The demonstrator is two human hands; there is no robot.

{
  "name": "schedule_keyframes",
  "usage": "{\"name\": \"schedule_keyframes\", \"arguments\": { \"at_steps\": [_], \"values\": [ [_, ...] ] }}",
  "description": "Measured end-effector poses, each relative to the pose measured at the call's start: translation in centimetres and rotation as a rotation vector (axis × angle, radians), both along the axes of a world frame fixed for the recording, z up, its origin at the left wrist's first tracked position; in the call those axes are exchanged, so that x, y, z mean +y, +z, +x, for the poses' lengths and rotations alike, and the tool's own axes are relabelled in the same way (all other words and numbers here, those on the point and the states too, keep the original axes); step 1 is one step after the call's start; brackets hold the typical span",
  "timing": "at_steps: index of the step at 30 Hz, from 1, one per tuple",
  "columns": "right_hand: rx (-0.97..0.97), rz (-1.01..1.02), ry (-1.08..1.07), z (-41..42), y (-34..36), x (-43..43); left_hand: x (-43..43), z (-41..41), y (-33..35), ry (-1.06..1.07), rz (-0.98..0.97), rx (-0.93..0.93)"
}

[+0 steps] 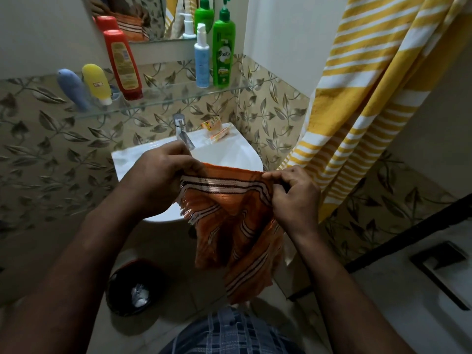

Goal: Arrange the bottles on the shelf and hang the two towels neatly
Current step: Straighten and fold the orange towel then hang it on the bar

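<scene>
Nearest to us, below both wrists, a blue checked garment fills the bottom edge. Down and left of the fingers, a dark waste bin stands on the floor with something pale crumpled inside.

Above it, the left hand and right hand hold the orange striped towel between them. The fingers of each hand are curled tight and pinch one end of the towel's top edge. The striped band runs taut from grip to grip, and the rest hangs loose below, fringe showing on the left side.

Just behind the fingers sits a white washbasin. Its chrome tap is right beyond the left fingers, with an orange soap wrapper on the rim beside it.

Farther back and higher, a glass shelf spans the leaf-patterned wall. Up and left of the left fingers it carries a blue-grey bottle, a yellow tube resting cap down and a red bottle, close together. Well apart from these, above the gap between our hands, a white-and-blue pump bottle stands just beside a green Vatika pump bottle. A mirror sits above the shelf.

Right of the right fingers and rising far above them, the yellow striped towel hangs in long folds.
</scene>
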State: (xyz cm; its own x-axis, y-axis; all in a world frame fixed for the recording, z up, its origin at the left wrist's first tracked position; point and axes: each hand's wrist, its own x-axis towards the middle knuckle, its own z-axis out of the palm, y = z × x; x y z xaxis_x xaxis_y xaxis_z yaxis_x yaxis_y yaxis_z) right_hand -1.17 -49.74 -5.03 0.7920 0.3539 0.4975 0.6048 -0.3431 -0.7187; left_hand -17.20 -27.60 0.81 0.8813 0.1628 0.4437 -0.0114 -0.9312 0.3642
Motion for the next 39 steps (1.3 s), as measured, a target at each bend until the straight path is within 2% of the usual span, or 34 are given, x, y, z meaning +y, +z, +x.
{"name": "schedule_keyframes", "arguments": {
  "at_steps": [7,18,25,28,34,39],
  "values": [
    [-0.137,-0.094,0.021,0.1,-0.2,-0.1,-0.3,0.8,-0.6,0.17,0.04,0.025],
    [-0.034,-0.064,0.025,0.9,0.9,-1.4,-0.1,0.5,-0.2,0.181,0.109,-0.027],
    [0.048,-0.365,0.152,0.9,-0.9,-0.5,-1.0,1.2,0.4,0.183,0.185,-0.201],
    [0.084,-0.302,0.161,1.1,-0.7,-0.5,-0.9,1.1,0.6,0.159,0.157,-0.261],
    [0.288,-0.208,0.217,0.3,-0.2,-0.6,-0.3,1.0,1.2,0.132,0.152,-0.261],
    [0.302,-0.155,0.197,0.1,0.0,-0.5,0.3,0.6,1.4,0.142,0.152,-0.244]
  ]
}}
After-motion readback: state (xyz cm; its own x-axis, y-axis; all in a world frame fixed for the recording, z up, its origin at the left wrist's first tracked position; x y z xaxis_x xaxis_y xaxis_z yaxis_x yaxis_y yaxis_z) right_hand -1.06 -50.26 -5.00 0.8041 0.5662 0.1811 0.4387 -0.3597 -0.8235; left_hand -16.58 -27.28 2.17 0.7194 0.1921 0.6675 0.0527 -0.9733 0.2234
